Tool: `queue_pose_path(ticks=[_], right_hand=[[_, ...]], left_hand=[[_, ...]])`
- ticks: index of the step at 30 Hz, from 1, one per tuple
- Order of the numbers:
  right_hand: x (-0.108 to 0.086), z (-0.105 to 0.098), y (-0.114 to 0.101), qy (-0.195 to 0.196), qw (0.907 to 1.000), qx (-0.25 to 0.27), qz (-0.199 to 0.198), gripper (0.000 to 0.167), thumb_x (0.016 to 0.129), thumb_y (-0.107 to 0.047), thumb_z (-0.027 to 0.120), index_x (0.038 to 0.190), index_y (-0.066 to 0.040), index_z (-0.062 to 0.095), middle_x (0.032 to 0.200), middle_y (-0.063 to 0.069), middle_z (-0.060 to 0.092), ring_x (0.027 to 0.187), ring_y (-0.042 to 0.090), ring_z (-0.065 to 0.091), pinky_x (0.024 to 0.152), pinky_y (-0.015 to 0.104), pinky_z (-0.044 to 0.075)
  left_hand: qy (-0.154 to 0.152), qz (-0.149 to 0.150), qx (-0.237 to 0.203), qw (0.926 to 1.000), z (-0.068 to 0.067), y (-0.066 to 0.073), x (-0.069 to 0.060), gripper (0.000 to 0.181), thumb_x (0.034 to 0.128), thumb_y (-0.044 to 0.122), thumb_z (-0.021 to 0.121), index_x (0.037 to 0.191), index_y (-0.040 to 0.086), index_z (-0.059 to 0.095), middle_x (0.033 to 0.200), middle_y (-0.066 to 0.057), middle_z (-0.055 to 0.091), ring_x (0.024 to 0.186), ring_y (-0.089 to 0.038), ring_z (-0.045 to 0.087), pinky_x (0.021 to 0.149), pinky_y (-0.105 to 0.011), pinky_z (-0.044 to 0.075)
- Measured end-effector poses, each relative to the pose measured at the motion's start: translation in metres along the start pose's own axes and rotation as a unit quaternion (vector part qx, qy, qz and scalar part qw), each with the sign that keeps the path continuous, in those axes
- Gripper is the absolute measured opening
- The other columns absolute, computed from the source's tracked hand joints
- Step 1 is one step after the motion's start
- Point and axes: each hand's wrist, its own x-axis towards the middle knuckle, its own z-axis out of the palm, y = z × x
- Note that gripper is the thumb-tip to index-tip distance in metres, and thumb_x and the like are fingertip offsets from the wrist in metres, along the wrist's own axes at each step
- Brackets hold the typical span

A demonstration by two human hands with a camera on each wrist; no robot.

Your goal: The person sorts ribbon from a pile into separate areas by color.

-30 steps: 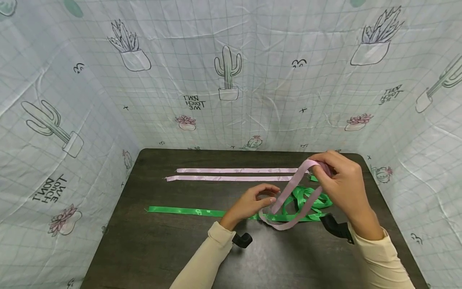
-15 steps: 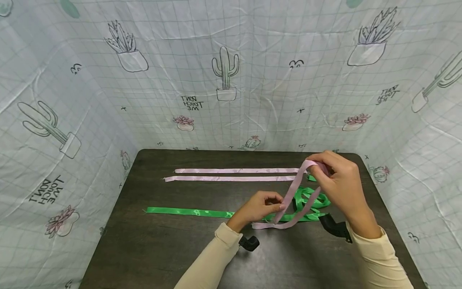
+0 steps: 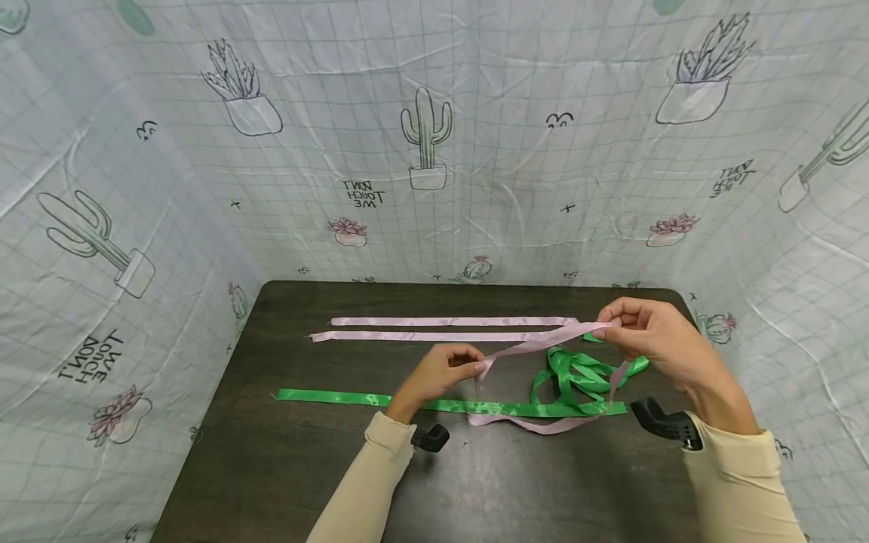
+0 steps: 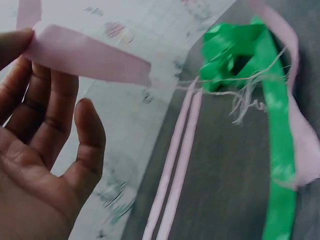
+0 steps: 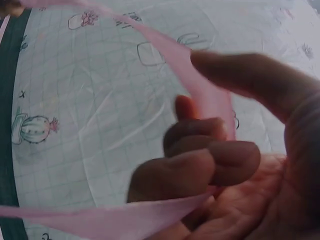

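Stretching above a dark, wood-grained table, a long pink fabric ribbon is pinched by the left hand and right hand; loose, wispy pale threads could catch, tangling its drooping slack.

Held ribbon: pale pink, plain. Two flat ribbons: pale pink also, plain. Long strip: bright green, plain. Ribbon heap: bright green. Loose threads: whitish, as far as the blurred left wrist view allows. Worktop: dark grey-brown, faintly mottled. Fabric backdrop: white, thin green grid, printed with green cacti, pink succulents, black lettering. Sleeves: cream. Wrist cameras: black.
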Motion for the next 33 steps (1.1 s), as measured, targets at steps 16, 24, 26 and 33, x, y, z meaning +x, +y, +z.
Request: queue_pose_path(ticks=[16,24,26,33], right_hand=[[-0.001,-0.015,0.010,-0.118,0.9897,-0.078,0.023,0.014,0.102,-0.014,0.067,0.098,0.000,0.070,0.066,-0.011,0.051,0.055,0.007,0.040,0.051,0.033,0.040],[-0.003,-0.029,0.023,-0.135,0.9896,0.024,-0.042,0.018,0.103,0.003,0.058,0.090,-0.009,0.064,0.060,0.005,0.038,0.053,0.033,0.032,0.045,0.037,0.034],[-0.003,-0.032,0.025,-0.138,0.9883,0.040,-0.052,0.021,0.103,0.005,0.056,0.091,-0.010,0.064,0.060,0.011,0.032,0.054,0.034,0.030,0.046,0.039,0.032],[-0.001,-0.042,0.034,-0.162,0.9770,0.120,-0.068,0.032,0.103,0.014,0.048,0.094,-0.010,0.067,0.063,0.011,0.030,0.054,0.031,0.023,0.046,0.042,0.022]], left_hand=[[0.055,-0.017,0.012,0.9982,-0.069,0.019,-0.041,0.018,0.1022,0.017,0.069,0.107,0.001,0.074,0.093,-0.003,0.070,0.082,-0.013,0.065,0.077,-0.031,0.057],[0.117,-0.010,-0.010,0.9930,-0.102,0.019,-0.069,0.018,0.1009,0.010,0.068,0.106,-0.006,0.070,0.090,0.009,0.067,0.082,-0.012,0.061,0.075,-0.027,0.053],[0.127,-0.009,-0.019,0.9917,-0.109,0.019,-0.075,0.016,0.1010,0.009,0.068,0.105,-0.006,0.069,0.090,0.010,0.067,0.083,-0.013,0.061,0.076,-0.027,0.053],[0.161,0.010,-0.050,0.9856,-0.130,0.018,-0.092,0.016,0.1014,0.005,0.064,0.094,0.018,0.071,0.084,0.010,0.065,0.080,-0.009,0.062,0.076,-0.026,0.053]])
